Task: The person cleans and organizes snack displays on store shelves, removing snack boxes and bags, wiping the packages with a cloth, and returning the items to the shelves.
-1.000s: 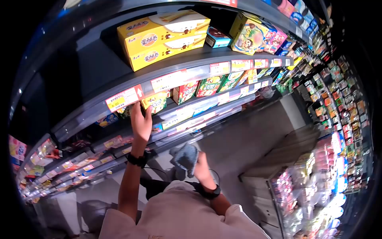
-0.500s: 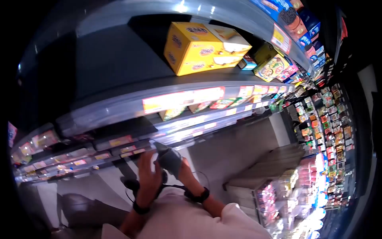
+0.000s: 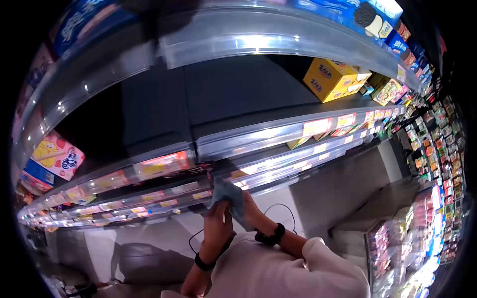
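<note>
A grey-blue cloth hangs in front of my body, just before the shelf edge. My left hand has its fingers drawn together against the cloth's lower left side, pinching it. Behind the cloth on the right, my right hand grips it; the cloth covers most of those fingers. Both wrists wear dark bands. Closest to the hands is the shelf front with its price labels.
Dark shelves carry a yellow box, a pink box on the left and blue biscuit packs above. A display stand with packaged goods is at right. A thin cable loop shows near my right arm.
My view has swung left, so the yellow box now appears farther right and the pink box shows. My left hand's fingers, spread beside the cloth before, have closed on it.
</note>
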### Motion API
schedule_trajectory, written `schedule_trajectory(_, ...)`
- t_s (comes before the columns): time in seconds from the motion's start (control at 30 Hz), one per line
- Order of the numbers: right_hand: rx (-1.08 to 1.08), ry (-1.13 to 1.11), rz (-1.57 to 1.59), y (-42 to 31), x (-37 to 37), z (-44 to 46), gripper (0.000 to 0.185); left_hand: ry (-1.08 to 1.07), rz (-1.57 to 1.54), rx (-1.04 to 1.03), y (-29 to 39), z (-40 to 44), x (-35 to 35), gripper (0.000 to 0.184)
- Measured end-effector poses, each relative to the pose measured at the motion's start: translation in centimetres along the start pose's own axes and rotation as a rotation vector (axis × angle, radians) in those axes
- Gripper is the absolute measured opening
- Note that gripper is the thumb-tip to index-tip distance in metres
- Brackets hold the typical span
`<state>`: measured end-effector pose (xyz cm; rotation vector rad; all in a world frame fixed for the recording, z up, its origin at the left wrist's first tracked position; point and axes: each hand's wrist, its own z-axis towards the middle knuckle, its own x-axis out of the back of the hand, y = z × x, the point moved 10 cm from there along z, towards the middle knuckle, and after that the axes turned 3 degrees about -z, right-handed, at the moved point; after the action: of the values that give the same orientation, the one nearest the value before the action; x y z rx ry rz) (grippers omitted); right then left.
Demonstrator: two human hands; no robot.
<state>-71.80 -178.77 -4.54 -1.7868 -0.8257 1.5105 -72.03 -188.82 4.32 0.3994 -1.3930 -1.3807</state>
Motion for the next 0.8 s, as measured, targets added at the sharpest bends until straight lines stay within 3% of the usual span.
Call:
schedule_trajectory(0.17, 0.1, 0.044, 0.051, 2.8, -7.3, 1.7, 0.023, 0.133, 0.116, 0.086, -3.4, -2.7, 7.9, 0.012)
schedule_trajectory(0.27, -0.014, 0.213, 0.046, 6.5, -8.9, 2.4, 0.021, 0.197, 0.087, 0.107, -5.2, -4.2, 11.0, 0.011)
schedule_trajectory(0.4, -0.006, -0.002, 0.001, 10.1, -12.7, 6.0, 0.018, 0.254, 0.138, 0.189, -8.2, -6.2, 14.6, 0.014)
schedule_trajectory(0.47, -0.016, -0.069, -0.07, 12.6, -14.0, 7.8, 0.016, 0.382, 0.158, 0.203, -10.4, -8.0, 16.8, 0.017)
schedule_trajectory(0.57, -0.054, -0.01, 0.11, 15.8, -15.5, 9.9, 0.016, 0.456, 0.053, 0.386, -14.1, -10.6, 20.0, 0.016)
schedule_trajectory(0.63, -0.006, 0.029, 0.023, 15.6, -17.5, 11.1, 0.01, 0.551, -0.043, 0.318, -14.7, -11.5, 22.3, 0.016)
schedule_trajectory(0.7, -0.017, -0.165, 0.085, 14.9, -21.8, 11.7, 0.022, 0.646, -0.043, 0.359, -16.3, -13.4, 25.2, 0.016)
schedule_trajectory(0.73, -0.046, -0.125, 0.114, 16.3, -22.6, 12.4, 0.03, 0.665, -0.006, 0.378, -17.1, -14.1, 26.4, 0.015)
schedule_trajectory(0.8, -0.049, -0.167, 0.225, 18.1, -24.6, 13.2, 0.026, 0.7, -0.01, 0.392, -19.3, -15.3, 28.5, 0.015)
